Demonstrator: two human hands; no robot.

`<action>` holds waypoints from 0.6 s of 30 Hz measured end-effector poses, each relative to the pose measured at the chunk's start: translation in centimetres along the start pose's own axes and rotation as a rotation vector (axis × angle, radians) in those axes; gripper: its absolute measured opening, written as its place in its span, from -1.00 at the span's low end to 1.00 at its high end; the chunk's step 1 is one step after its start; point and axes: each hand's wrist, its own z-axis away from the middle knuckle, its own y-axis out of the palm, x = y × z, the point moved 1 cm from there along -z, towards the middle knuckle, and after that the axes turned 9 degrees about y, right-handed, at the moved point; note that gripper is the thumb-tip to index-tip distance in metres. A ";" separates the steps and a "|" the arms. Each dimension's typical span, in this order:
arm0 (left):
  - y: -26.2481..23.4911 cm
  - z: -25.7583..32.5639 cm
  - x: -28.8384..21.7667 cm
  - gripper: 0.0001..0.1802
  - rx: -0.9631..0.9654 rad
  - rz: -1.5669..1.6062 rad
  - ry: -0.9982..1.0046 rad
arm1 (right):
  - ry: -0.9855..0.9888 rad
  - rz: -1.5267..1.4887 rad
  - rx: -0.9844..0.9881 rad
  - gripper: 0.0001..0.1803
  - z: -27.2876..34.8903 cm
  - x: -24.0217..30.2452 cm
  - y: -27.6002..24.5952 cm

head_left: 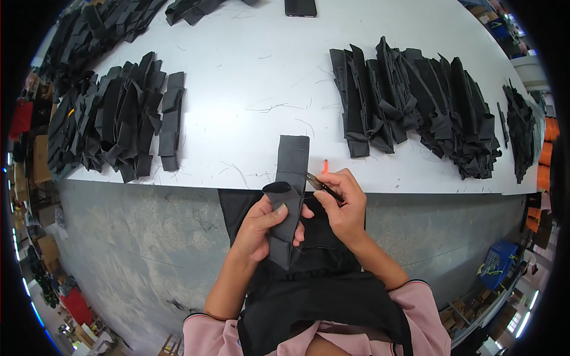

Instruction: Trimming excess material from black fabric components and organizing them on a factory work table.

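Two hands at worktop (237, 77) edge: left hand (261, 228) gripping dark fabric strip (291, 178); right hand (343, 204) pinching small snips (320, 185) against the strip.

The strip (289, 196) is matt dark-grey woven cloth, as are the stacked pieces (415, 101). The counter (249, 77) looks smooth, white and scuffed; the snips (323, 187) seem metal.

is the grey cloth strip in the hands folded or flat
Folded: the strip doubles over in the left hand, its far end flat on the table.
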 end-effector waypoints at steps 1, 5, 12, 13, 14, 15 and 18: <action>0.0 0.0 0.1 -0.71 -0.011 0.007 0.001 | 0.000 0.000 0.001 -0.79 0.0 0.1 0.1; 0.0 0.1 0.2 -0.69 -0.014 0.007 0.003 | -0.120 0.186 -0.073 -0.79 -0.1 0.4 0.1; 0.9 0.1 0.2 -0.60 -0.085 -0.234 0.074 | -0.158 0.232 -0.072 -0.79 -0.3 1.1 -0.1; 0.9 0.1 0.2 -0.60 -0.090 -0.257 0.077 | -0.158 0.232 -0.072 -0.79 -0.3 1.1 -0.2; 0.9 0.2 0.2 -0.59 -0.094 -0.280 0.081 | -0.164 0.247 -0.087 -0.80 -0.3 1.2 -0.4; 0.9 0.2 0.3 -0.59 -0.095 -0.280 0.082 | -0.171 0.261 -0.101 -0.80 -0.3 1.1 -0.4; 0.9 0.3 0.4 -0.57 -0.097 -0.307 0.089 | -0.158 0.271 -0.074 -0.81 -0.5 1.5 -0.5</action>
